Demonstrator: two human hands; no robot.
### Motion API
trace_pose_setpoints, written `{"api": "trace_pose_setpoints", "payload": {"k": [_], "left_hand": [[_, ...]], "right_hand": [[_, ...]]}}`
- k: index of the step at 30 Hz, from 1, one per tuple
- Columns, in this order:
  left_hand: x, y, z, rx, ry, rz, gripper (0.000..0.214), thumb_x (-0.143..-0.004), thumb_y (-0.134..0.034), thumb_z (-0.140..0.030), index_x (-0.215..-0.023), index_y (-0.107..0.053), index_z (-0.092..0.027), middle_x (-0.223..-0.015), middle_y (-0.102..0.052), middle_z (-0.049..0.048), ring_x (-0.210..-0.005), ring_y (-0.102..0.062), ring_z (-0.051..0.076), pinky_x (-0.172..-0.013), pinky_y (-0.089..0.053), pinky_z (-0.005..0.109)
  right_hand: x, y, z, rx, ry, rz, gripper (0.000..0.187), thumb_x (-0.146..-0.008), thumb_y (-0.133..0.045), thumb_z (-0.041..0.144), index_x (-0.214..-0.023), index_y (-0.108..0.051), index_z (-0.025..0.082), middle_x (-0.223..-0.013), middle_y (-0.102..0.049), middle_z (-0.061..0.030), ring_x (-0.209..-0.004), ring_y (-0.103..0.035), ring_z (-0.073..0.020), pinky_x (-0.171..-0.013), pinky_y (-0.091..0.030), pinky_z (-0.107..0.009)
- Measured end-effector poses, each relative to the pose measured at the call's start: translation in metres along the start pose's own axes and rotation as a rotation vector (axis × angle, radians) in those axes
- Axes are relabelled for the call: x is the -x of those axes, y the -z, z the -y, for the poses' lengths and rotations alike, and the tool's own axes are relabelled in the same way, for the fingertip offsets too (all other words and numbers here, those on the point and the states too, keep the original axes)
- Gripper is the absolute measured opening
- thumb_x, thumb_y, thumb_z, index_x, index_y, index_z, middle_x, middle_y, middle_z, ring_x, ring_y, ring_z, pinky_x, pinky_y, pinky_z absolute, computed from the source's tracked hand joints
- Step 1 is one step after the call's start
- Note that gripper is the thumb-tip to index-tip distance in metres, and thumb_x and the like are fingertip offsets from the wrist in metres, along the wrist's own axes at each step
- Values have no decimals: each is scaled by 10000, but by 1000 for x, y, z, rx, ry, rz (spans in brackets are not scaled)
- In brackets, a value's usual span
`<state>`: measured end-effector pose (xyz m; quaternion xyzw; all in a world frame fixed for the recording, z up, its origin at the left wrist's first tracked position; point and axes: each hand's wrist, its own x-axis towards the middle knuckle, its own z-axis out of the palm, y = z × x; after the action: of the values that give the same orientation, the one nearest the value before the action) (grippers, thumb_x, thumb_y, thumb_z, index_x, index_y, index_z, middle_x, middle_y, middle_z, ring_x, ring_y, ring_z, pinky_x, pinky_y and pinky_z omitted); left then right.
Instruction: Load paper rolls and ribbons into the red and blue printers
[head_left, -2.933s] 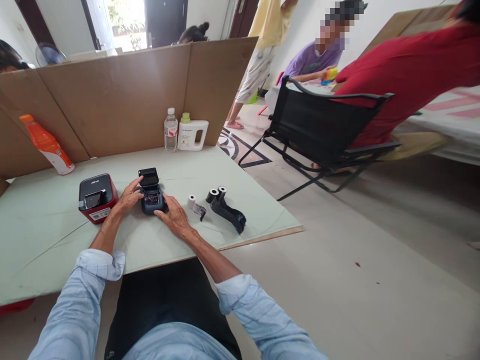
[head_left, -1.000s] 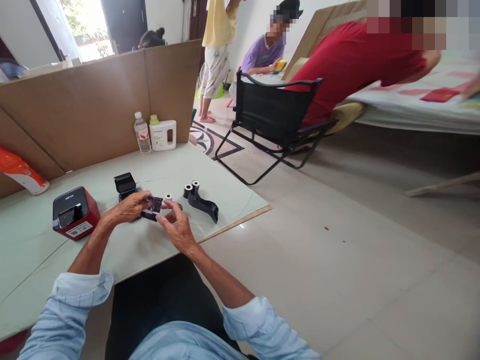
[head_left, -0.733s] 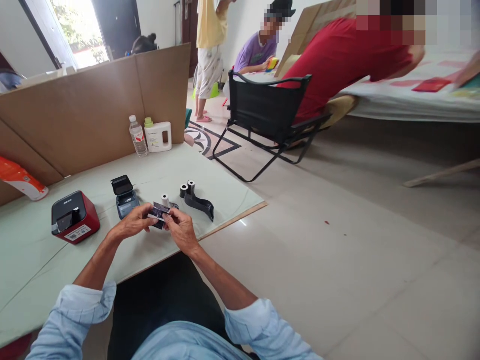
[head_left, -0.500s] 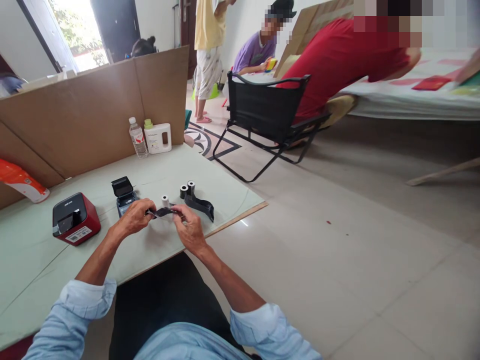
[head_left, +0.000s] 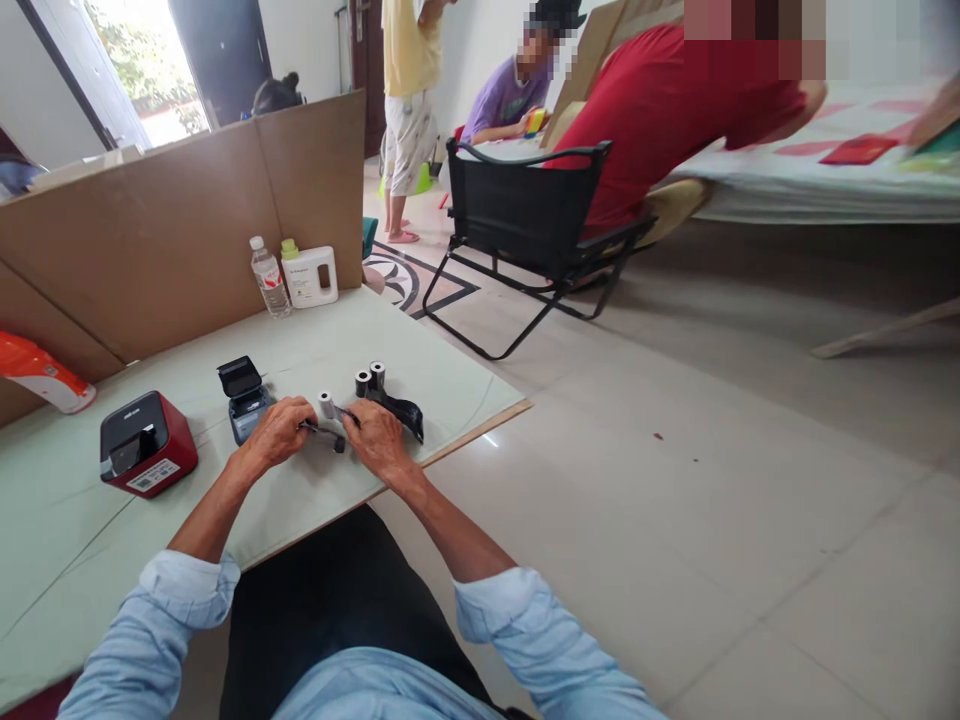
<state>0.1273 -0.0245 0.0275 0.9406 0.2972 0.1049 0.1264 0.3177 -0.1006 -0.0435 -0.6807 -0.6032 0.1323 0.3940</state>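
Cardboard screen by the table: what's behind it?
Above the cardboard screen, the top of someone's dark-haired head and, farther back, a bright doorway show; whatever sits lower is covered.

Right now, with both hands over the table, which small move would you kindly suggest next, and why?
Perhaps the right hand should pick up the white roll, since that hand seems to be at the roll's loose tail, while the left hand holds a dark strip.

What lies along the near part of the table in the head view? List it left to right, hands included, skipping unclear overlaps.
Red-and-black box, open-lidded device, left hand, dark strip, right hand.
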Motion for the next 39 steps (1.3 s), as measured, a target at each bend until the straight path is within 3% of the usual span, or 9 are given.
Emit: {"api": "trace_pose_setpoints", "payload": {"k": [8,13,18,22,27,32,39], "left_hand": [[-23,-16,-13,36,-7,-2,332,-808,-602,-66,-1062,-759,-210,-1060,-740,85,-1028,-691,259,-970,-543,390],[-23,-8,-12,76,20,-30,344,-794,-675,-145,-1126,-743,-208,-1096,-735,90,-989,-704,253,-912,-569,371],[-33,1,-4,58,78,-116,421,-787,-600,-113,-1183,-722,-182,-1141,-743,103,-983,-709,251,-942,-580,407],[-46,-2,0,66,108,-103,520,-788,-587,-104,-1290,-698,-181,-1248,-750,114,-1075,-710,257,-1030,-566,425],[-56,-4,5,205,110,-73,440,-828,-588,-128,-1236,-736,-201,-1198,-782,82,-1007,-730,222,-965,-594,376],[-55,13,11,354,144,-210,305,-851,-647,-174,-1126,-778,-188,-1094,-792,85,-886,-722,203,-891,-593,354],[-28,42,17,539,175,-233,381,-799,-655,-213,-1153,-788,-170,-971,-742,56,-707,-627,139,-668,-533,264]], "right_hand": [[-21,13,4,16,10,-51,189,-991,-569,247,-934,-747,218,-1001,-795,-101,-887,-717,-242,-709,-406,-305],[-25,14,-2,23,45,-64,221,-996,-543,265,-942,-753,218,-958,-796,-92,-859,-703,-228,-704,-414,-293],[-25,13,-1,53,30,-50,229,-998,-537,261,-974,-761,216,-928,-797,-84,-828,-704,-227,-686,-399,-294],[-30,13,1,27,22,-46,241,-996,-530,263,-1007,-766,215,-907,-798,-86,-814,-705,-228,-684,-405,-292],[-43,18,7,-35,50,-70,238,-989,-532,260,-995,-764,210,-898,-793,-85,-798,-692,-219,-712,-430,-288],[-57,26,22,-184,148,-88,230,-992,-535,281,-977,-752,206,-844,-763,-54,-753,-656,-189,-720,-443,-276],[-67,29,43,-494,198,22,245,-960,-564,362,-886,-720,188,-774,-696,-8,-710,-588,-154,-672,-477,-252]]}}
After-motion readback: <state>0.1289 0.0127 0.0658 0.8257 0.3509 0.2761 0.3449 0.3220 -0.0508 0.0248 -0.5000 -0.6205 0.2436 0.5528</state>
